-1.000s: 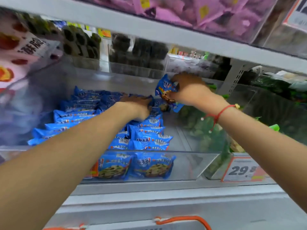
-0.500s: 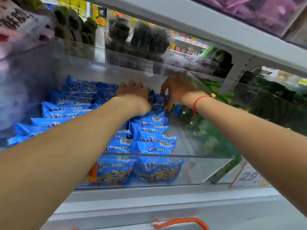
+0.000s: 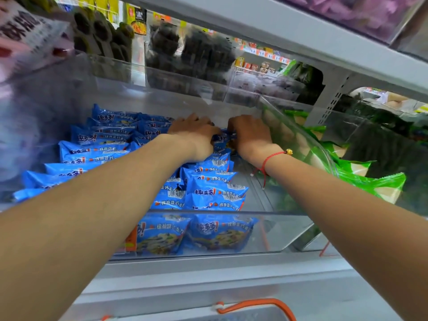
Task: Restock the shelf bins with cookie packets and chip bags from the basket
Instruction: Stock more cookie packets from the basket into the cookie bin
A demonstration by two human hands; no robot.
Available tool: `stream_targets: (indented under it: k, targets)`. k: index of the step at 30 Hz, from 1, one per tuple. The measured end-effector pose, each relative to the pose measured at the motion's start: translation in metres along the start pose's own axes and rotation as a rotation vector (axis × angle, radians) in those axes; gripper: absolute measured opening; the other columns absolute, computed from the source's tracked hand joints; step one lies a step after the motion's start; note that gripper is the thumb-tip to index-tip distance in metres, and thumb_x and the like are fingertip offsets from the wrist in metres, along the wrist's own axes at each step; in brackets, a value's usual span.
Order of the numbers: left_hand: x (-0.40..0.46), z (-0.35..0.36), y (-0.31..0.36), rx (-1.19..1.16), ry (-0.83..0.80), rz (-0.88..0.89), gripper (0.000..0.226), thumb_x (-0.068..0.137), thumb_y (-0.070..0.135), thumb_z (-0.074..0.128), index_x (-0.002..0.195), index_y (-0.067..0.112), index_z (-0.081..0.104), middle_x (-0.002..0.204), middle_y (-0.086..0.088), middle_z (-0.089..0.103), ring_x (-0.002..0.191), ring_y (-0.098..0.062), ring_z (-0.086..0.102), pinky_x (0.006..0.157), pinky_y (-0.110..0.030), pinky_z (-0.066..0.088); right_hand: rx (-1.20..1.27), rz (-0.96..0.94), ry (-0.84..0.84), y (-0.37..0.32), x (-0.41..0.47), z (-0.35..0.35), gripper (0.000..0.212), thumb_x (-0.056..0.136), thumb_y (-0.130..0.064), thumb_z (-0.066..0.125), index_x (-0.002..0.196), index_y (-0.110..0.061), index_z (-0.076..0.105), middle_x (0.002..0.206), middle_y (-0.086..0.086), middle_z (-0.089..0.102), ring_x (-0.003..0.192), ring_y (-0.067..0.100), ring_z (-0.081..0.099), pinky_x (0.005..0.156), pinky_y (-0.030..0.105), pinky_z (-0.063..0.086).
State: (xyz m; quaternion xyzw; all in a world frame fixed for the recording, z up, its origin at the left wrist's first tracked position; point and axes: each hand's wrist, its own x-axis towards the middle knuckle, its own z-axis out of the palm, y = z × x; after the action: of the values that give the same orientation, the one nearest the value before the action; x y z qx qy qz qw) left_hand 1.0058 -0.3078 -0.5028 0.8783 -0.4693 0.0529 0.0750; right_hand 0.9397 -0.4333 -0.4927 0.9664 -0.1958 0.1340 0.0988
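A clear plastic shelf bin holds rows of blue cookie packets standing on edge. Both my arms reach deep into it. My left hand and my right hand meet at the back end of the right-hand row. Their fingers curl down around one blue cookie packet that shows between them. The fingertips are hidden behind the packets. A red string bracelet sits on my right wrist.
Green chip bags fill the neighbouring clear bin on the right. Dark packets stand in bins behind. A grey shelf hangs close overhead. The basket's orange handle shows at the bottom edge, below the shelf lip.
My right hand has brought the blue packet down from above the row to its back end. My left hand has slid back to meet it. The view has tilted upward.
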Motion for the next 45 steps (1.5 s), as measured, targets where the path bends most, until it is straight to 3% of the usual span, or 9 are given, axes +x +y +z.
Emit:
stream_targets:
  k: [10, 15, 20, 24, 28, 31, 35, 40, 45]
  targets:
    - [-0.006, -0.004, 0.005, 0.063, -0.063, -0.012, 0.044, 0.103, 0.032, 0.032, 0.146, 0.039, 0.030, 0.149, -0.001, 0.032, 0.133, -0.028, 0.032, 0.103, -0.038, 0.029, 0.106, 0.027, -0.307, -0.004, -0.002, -0.010, 0.040, 0.089, -0.017, 0.062, 0.126, -0.007, 0.050, 0.127, 0.014, 0.052, 0.115, 0.031, 0.053, 0.087, 0.031, 0.045]
    - [-0.033, -0.025, 0.018, -0.037, 0.032, -0.091, 0.035, 0.096, 0.030, 0.044, 0.130, 0.034, 0.053, 0.134, -0.004, 0.053, 0.117, -0.031, 0.051, 0.093, -0.036, 0.042, 0.257, -0.031, -0.286, -0.007, -0.031, -0.042, 0.050, 0.090, -0.017, 0.056, 0.136, -0.007, 0.039, 0.138, 0.016, 0.042, 0.126, 0.031, 0.044, 0.099, 0.031, 0.042]
    - [-0.098, -0.055, 0.047, -0.171, 0.272, -0.169, 0.032, 0.094, 0.030, 0.050, 0.126, 0.031, 0.057, 0.125, 0.004, 0.061, 0.114, -0.023, 0.055, 0.083, -0.034, 0.043, 0.526, -0.111, -0.064, 0.000, -0.097, -0.077, 0.033, 0.093, -0.018, 0.054, 0.124, -0.012, 0.058, 0.126, 0.010, 0.059, 0.113, 0.028, 0.056, 0.098, 0.036, 0.043]
    - [-0.157, -0.058, 0.076, -0.380, 0.548, -0.202, 0.022, 0.092, 0.032, 0.054, 0.112, 0.035, 0.061, 0.103, 0.018, 0.064, 0.096, -0.007, 0.058, 0.079, -0.031, 0.044, 0.790, -0.112, 0.133, 0.005, -0.167, -0.094, 0.020, 0.085, -0.016, 0.066, 0.105, -0.021, 0.069, 0.092, 0.000, 0.066, 0.075, 0.011, 0.060, 0.078, 0.024, 0.047]
    - [-0.207, -0.028, 0.102, -0.555, 0.582, -0.276, 0.012, 0.090, 0.033, 0.058, 0.099, 0.038, 0.064, 0.082, 0.022, 0.061, 0.076, -0.001, 0.057, 0.071, -0.028, 0.044, 0.849, -0.089, 0.012, 0.009, -0.221, -0.081, 0.021, 0.078, -0.017, 0.073, 0.077, -0.035, 0.063, 0.064, -0.012, 0.059, 0.054, 0.000, 0.051, 0.064, 0.020, 0.044]
    - [-0.242, 0.016, 0.114, -0.596, 0.470, -0.353, 0.011, 0.088, 0.031, 0.060, 0.097, 0.036, 0.065, 0.077, 0.022, 0.061, 0.073, -0.002, 0.059, 0.070, -0.030, 0.048, 0.806, -0.023, -0.185, 0.007, -0.248, -0.044, 0.024, 0.077, -0.017, 0.074, 0.071, -0.036, 0.060, 0.060, -0.011, 0.058, 0.053, -0.002, 0.050, 0.066, 0.026, 0.045]
    - [-0.279, 0.081, 0.121, -0.573, 0.188, -0.453, 0.018, 0.091, 0.035, 0.055, 0.106, 0.039, 0.064, 0.084, 0.019, 0.062, 0.079, -0.007, 0.061, 0.068, -0.027, 0.047, 0.758, 0.072, -0.420, 0.004, -0.281, 0.012, 0.015, 0.078, -0.019, 0.071, 0.077, -0.032, 0.064, 0.070, -0.007, 0.064, 0.075, 0.012, 0.064, 0.073, 0.028, 0.049]
    - [-0.317, 0.162, 0.123, -0.443, -0.269, -0.440, 0.029, 0.097, 0.033, 0.050, 0.125, 0.033, 0.057, 0.120, 0.013, 0.064, 0.108, -0.009, 0.060, 0.086, -0.031, 0.051, 0.541, 0.069, -0.794, -0.007, -0.323, 0.085, 0.018, 0.083, -0.019, 0.068, 0.101, -0.022, 0.067, 0.116, 0.007, 0.064, 0.106, 0.025, 0.060, 0.088, 0.033, 0.049]
    - [-0.347, 0.211, 0.122, -0.413, -0.626, -0.366, 0.044, 0.099, 0.037, 0.046, 0.141, 0.022, 0.044, 0.141, 0.001, 0.049, 0.126, -0.018, 0.049, 0.101, -0.035, 0.043, 0.407, -0.136, -0.982, -0.034, -0.370, 0.139, 0.052, 0.093, -0.017, 0.055, 0.142, -0.018, 0.039, 0.145, 0.012, 0.041, 0.132, 0.032, 0.037, 0.104, 0.043, 0.039]
